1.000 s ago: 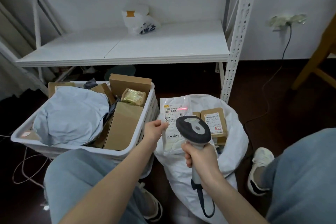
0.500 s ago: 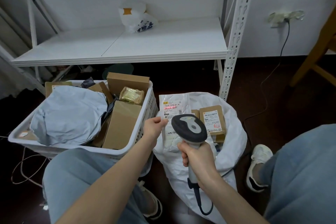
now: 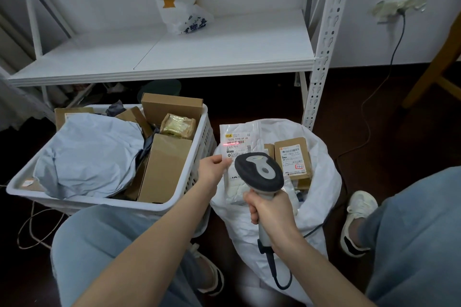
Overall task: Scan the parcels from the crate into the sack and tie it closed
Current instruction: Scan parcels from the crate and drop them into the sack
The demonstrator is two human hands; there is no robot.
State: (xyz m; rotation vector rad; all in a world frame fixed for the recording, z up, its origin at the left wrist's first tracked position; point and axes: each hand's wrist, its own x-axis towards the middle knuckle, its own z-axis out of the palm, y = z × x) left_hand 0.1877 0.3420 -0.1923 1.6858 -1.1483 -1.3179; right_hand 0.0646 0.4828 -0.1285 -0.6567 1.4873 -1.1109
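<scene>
Under the white shelf (image 3: 224, 57), the crate (image 3: 37, 194) on the floor holds plenty of unscanned parcels: a big grey-blue mailer (image 3: 87, 157) and several cardboard boxes (image 3: 164, 164). Just to its right stands the open sack (image 3: 321, 182), with a labelled box (image 3: 293, 157) already inside. The white parcel (image 3: 237, 137) is over the sack's mouth, label up, pinched at its left edge by the left hand (image 3: 212, 169). The right hand (image 3: 270, 212) has its fingers (image 3: 253, 208) wrapped round the handle of the scanner (image 3: 259, 172). The red beam (image 3: 233, 143) lies across the barcode. I'd hold the parcel flat and steady, with the beam spanning all the bars, and drop it only once the read registers
</scene>
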